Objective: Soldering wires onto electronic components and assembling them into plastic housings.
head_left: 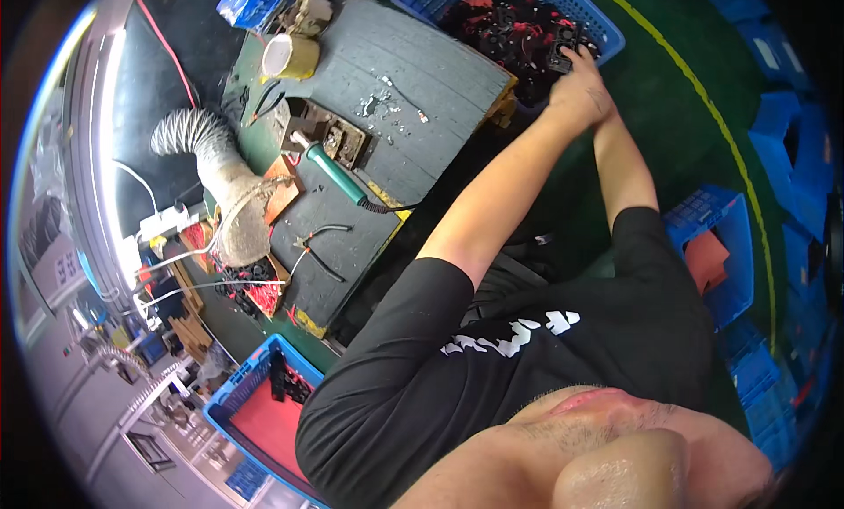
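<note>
At the upper right, my left hand [576, 91] reaches over a blue plastic basket [615, 36] heaped with black parts [501, 34]. Its fingers are closed at the edge of a dark, blocky part [561, 59] with openings in it. My right hand [603, 112] meets the left at the wrist and lies mostly behind it. The right fingers are hidden, so what they hold does not show. Red pieces show among the black parts in the basket.
On the dark workbench [422, 69] lie a green-handled soldering iron [336, 175], pliers [321, 245], a yellowish cup [290, 56] and a short cable [406, 101]. A flexible duct [207, 144] stands at its left. Blue baskets [264, 355] [743, 263] flank me.
</note>
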A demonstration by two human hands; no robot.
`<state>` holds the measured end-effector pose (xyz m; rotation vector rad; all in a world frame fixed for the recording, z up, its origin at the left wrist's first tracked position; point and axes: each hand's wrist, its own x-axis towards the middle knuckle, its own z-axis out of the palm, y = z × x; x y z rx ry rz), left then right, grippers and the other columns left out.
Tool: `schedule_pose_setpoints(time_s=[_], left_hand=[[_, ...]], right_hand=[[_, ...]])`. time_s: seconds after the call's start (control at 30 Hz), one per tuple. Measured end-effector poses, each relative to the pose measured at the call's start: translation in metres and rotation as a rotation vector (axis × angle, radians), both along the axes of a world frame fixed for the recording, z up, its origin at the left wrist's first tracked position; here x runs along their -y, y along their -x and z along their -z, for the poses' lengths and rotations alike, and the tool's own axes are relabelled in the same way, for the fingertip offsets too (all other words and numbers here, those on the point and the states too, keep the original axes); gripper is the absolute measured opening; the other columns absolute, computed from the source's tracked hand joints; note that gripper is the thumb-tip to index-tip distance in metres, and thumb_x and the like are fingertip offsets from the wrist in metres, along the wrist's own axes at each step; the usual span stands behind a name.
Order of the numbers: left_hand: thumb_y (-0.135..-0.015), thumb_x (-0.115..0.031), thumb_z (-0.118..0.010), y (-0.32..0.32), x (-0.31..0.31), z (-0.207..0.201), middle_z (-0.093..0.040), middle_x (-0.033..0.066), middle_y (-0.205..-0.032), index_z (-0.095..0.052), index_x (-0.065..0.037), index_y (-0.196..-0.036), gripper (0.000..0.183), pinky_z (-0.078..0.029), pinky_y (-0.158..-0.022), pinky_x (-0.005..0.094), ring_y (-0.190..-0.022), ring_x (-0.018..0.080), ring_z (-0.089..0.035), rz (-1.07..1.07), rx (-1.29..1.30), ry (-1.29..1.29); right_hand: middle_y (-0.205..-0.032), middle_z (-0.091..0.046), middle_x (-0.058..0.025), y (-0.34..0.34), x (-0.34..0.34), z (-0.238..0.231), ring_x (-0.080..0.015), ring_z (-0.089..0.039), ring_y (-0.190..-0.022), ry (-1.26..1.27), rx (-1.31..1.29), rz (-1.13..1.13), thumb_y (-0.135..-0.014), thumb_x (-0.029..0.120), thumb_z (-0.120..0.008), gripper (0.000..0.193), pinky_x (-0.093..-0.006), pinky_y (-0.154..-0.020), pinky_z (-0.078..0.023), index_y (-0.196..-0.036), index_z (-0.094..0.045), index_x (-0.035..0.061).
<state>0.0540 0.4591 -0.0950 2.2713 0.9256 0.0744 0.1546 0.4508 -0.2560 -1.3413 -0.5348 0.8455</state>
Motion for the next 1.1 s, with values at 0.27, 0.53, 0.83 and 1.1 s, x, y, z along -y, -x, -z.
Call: schedule_pose_setpoints(time_s=[0.27,0.53,0.83,1.1], left_hand=[[-0.083,-0.025,-0.063,0.089,0.076,-0.04,-0.067,0.0231,-0.097,-0.067,-0.002,-0.101,0.03,-0.053,-0.084,0.0497,-0.093,0.0417,-0.064,0.234,0.088,0.163],[-0.091,-0.03,-0.068,0.333,0.075,-0.147,-0.064,0.019,-0.123,-0.061,0.0,-0.127,0.047,-0.049,-0.099,0.0421,-0.116,0.037,-0.06,0.311,0.162,0.538],[-0.092,-0.025,-0.07,0.575,0.073,-0.26,-0.07,0.012,-0.113,-0.068,0.002,-0.116,0.036,-0.052,-0.089,0.0313,-0.1,0.0192,-0.065,-0.192,0.709,0.714],[-0.099,-0.016,-0.061,0.753,-0.001,-0.207,-0.069,0.0113,-0.112,-0.064,0.0,-0.119,0.026,-0.056,-0.085,0.0337,-0.101,0.0178,-0.067,-1.183,0.962,-0.065]], right_hand=[[-0.116,-0.067,-0.0029,-0.036,0.019,0.066,-0.0142,-0.059,-0.098,0.315,0.309,0.12,-0.091,0.014,-0.065,0.034,-0.0299,-0.081,-0.048,-0.125,-0.068,0.0141],[-0.132,-0.063,-0.0156,0.15,0.179,0.05,-0.0304,-0.066,-0.115,0.49,-0.536,0.079,-0.101,0.026,-0.057,0.039,-0.0403,-0.093,-0.056,-0.134,-0.057,0.0049],[-0.1,-0.069,-0.0156,0.108,0.122,-0.151,-0.0235,-0.067,-0.089,-0.071,0.033,0.28,-0.095,0.006,-0.051,0.02,-0.0302,-0.075,-0.054,-0.109,-0.062,-0.0031],[-0.098,-0.066,-0.022,0.262,0.068,-0.365,-0.029,-0.065,-0.084,-0.746,0.055,-0.279,-0.099,0.013,-0.042,0.028,-0.037,-0.072,-0.055,-0.104,-0.059,-0.0087]])
